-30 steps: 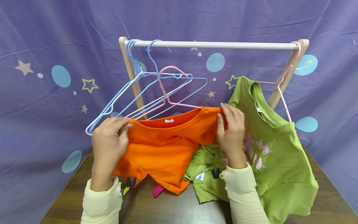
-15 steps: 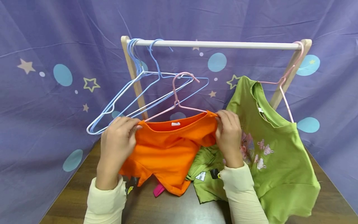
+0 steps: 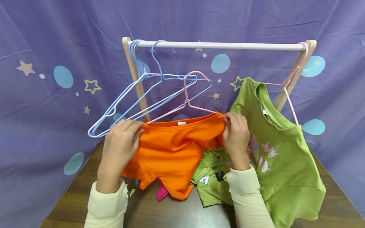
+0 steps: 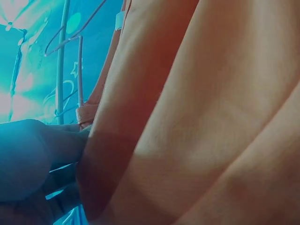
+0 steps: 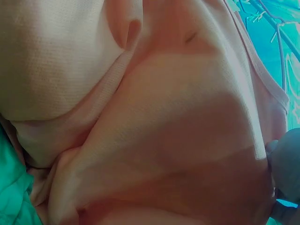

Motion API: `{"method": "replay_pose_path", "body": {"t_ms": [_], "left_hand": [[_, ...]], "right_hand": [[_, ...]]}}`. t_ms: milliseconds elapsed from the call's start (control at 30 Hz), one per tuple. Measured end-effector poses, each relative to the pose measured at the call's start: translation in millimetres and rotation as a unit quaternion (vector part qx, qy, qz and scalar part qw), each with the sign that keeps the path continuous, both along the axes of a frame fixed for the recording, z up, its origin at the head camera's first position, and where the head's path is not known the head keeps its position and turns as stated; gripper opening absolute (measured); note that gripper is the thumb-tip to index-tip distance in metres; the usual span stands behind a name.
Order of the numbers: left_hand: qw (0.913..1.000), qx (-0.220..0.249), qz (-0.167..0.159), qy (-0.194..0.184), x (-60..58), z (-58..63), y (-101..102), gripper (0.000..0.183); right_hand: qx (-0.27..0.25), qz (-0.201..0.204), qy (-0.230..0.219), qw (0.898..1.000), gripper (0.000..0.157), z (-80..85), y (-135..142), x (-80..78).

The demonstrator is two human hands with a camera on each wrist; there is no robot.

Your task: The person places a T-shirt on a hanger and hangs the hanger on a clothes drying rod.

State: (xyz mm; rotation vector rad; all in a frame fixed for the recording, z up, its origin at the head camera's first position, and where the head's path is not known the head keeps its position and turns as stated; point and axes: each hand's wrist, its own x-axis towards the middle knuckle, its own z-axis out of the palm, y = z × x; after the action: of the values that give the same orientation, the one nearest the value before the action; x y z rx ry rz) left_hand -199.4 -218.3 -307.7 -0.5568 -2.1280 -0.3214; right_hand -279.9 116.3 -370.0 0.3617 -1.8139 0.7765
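Note:
An orange T-shirt [image 3: 174, 145] hangs between my two hands in the head view, with a pink hanger [image 3: 186, 101] inside it. The hanger's hook and upper arms rise out of the neckline; its lower part is hidden by cloth. My left hand [image 3: 121, 145] pinches the shirt's left shoulder between thumb and fingers. At the other shoulder, my right hand [image 3: 236, 136] grips the cloth in the same way. Both wrist views are mostly filled by shirt fabric [image 4: 211, 93], with part of the left hand [image 4: 28, 159] and the right hand [image 5: 287, 159] at their edges.
Behind stands a rack with a white rail [image 3: 219, 46]. Several blue and white hangers [image 3: 155, 83] hang at its left end. A green top [image 3: 285, 164] hangs from a pink hanger [image 3: 290, 98] at the right. Crumpled green cloth [image 3: 214, 190] lies on the wooden table [image 3: 171, 218].
Over the last second both the orange shirt's neckline and the hanger's hook have shifted right. My left hand has moved right; my right hand dipped left and came back. The rack stays put.

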Motion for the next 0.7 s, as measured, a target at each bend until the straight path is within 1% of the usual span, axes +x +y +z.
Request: {"method": "replay_pose_path", "body": {"t_ms": [67,200,267,467,567,700], "left_hand": [[1.0000,0.004,-0.003,-0.002,-0.7,-1.0,1,0.017],[0.9996,0.028,-0.004,-0.001,-1.9,-1.9,7,0.018],[0.9995,0.032,0.004,0.001,-2.0,-2.8,11,0.017],[0.9993,0.013,0.034,0.008,-5.4,-7.7,19,0.011],[0.9991,0.018,0.036,0.011,-6.1,-9.7,21,0.010],[0.9986,0.038,0.036,0.010,-5.2,-10.3,24,0.007]], "right_hand": [[-0.002,0.001,-0.003,1.000,0.010,0.2,1,0.1],[-0.004,0.003,-0.007,1.000,0.009,0.8,2,0.3],[-0.001,0.007,-0.007,1.000,0.009,1.0,1,0.3],[0.014,0.022,-0.001,1.000,0.009,1.2,0,-0.5],[0.017,0.022,-0.004,1.000,0.010,0.7,-1,-0.9],[0.017,0.025,-0.020,0.999,0.010,0.3,-1,-1.1]]}}
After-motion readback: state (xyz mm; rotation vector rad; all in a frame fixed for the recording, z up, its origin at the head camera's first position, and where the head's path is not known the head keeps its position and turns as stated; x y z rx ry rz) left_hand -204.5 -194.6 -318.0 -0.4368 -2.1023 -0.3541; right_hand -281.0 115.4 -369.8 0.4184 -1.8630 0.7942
